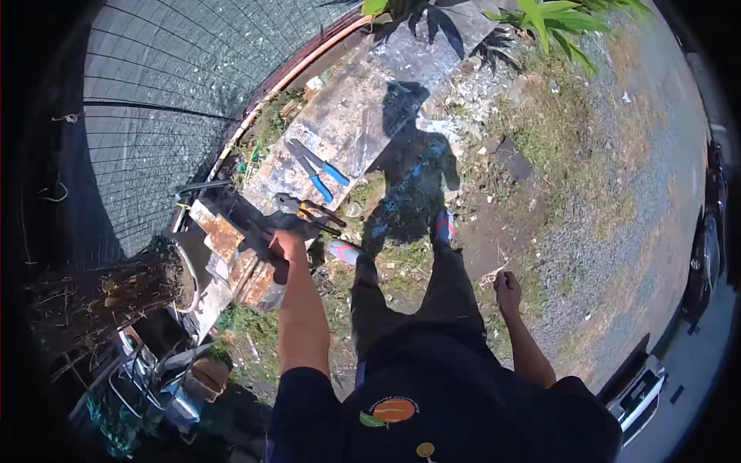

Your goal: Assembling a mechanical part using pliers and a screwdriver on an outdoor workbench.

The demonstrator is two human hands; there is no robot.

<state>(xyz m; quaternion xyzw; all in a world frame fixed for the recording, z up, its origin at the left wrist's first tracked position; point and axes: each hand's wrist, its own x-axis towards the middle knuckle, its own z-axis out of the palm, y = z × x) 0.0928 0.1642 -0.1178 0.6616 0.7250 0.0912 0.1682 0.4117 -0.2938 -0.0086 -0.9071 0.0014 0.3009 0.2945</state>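
Note:
My left hand [286, 245] reaches over a dark, shadowed part of a board beside a rusty metal piece [218, 234]; its fingers are lost in shadow. Just beyond it lie pliers [311, 211] with orange and black handles. Farther off, a long-handled cutter [316, 169] with blue grips rests on the stained board [340, 116]. Low at my right side hangs my right hand [508, 292], fingers curled. Thin pale strands [495, 270] show at its fingertips; whether they are held or lie on the ground behind, I cannot make out.
A wire mesh fence [185, 85] with a pipe [297, 65] along its foot runs on the left. Metal scraps and a chair-like frame [139, 370] stand at lower left. Green leaves [552, 23] hang at the top. Grass and gravel [594, 247] spread right, with parked vehicles [706, 255] beyond.

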